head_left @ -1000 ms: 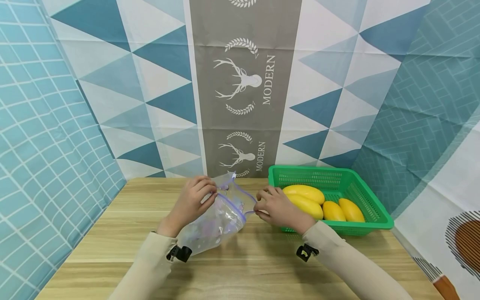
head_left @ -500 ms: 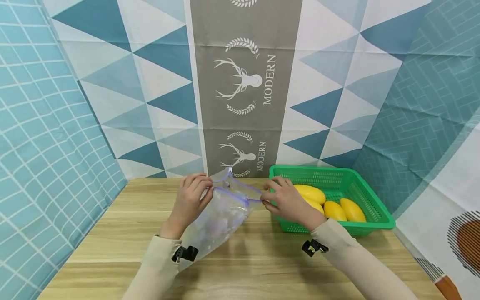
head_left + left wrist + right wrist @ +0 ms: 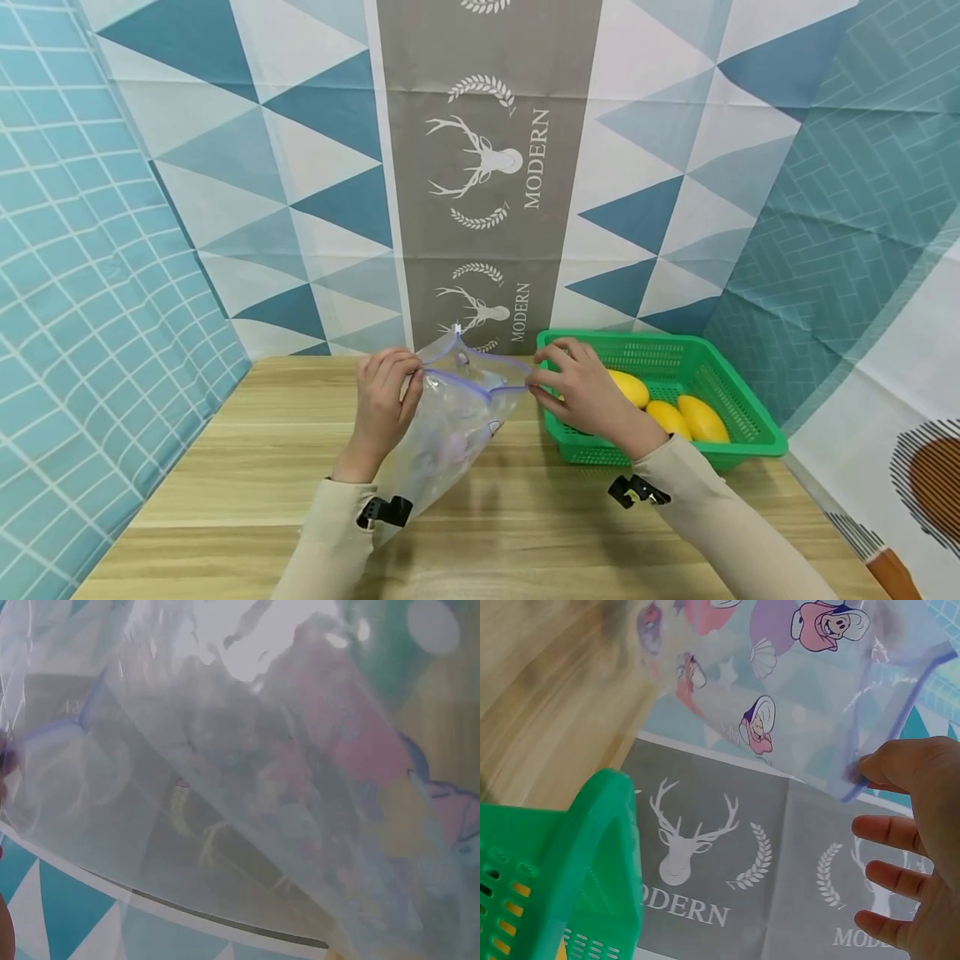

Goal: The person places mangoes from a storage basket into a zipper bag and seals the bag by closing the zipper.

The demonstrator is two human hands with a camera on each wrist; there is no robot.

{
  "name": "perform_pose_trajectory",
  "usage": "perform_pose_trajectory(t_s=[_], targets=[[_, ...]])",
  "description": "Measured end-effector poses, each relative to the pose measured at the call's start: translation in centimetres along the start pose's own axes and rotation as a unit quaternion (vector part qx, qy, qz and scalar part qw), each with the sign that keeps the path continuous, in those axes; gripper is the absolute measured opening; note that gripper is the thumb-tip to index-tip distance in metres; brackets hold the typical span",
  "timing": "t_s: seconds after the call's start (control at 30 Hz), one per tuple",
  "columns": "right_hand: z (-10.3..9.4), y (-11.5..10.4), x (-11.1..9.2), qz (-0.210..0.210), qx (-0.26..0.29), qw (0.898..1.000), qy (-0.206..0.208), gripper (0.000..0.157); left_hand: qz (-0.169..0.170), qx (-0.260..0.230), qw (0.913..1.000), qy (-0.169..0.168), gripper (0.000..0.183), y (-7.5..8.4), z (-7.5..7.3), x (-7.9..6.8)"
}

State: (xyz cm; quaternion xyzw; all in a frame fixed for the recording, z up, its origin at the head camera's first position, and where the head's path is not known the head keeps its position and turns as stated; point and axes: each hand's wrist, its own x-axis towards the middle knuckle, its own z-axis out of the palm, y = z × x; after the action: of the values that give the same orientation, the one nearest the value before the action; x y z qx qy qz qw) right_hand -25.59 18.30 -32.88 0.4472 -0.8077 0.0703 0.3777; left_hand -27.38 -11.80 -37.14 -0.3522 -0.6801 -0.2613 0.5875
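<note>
A clear zip bag [image 3: 450, 442] with a purple seal strip and printed cartoon figures is held up above the table, its mouth spread apart. My left hand [image 3: 384, 404] pinches the left side of the mouth. At the right corner, my right hand [image 3: 588, 396] pinches the seal between thumb and index finger; in the right wrist view the other fingers [image 3: 896, 881] stand away from the plastic. Through the left wrist view the bag's film [image 3: 225, 772] covers nearly everything, and only a sliver of the left hand shows at the edge.
A green plastic basket [image 3: 738, 392] stands at the right of the wooden table [image 3: 525, 533], just behind my right hand. Several yellow mangoes [image 3: 703, 418] lie in it, partly hidden by that hand. Patterned cloth walls [image 3: 487, 208] rise behind the table.
The bag's mouth has risen and spread wider. My right hand has moved right and slightly up, over the basket's left edge. My left hand has shifted slightly, still holding its side.
</note>
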Motion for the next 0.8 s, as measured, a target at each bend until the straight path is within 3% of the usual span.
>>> perform_pose_trajectory(t_s=[0.57,0.8], targets=[[0.17,-0.14,-0.15,-0.012,0.015,1.000,-0.001,0.015,-0.020,-0.022,0.9995,0.001,0.023,0.27,0.15,-0.26],[-0.24,0.08,-0.26,0.000,0.030,1.000,-0.008,0.026,-0.025,-0.023,0.9994,0.000,0.024,0.26,0.10,-0.33]])
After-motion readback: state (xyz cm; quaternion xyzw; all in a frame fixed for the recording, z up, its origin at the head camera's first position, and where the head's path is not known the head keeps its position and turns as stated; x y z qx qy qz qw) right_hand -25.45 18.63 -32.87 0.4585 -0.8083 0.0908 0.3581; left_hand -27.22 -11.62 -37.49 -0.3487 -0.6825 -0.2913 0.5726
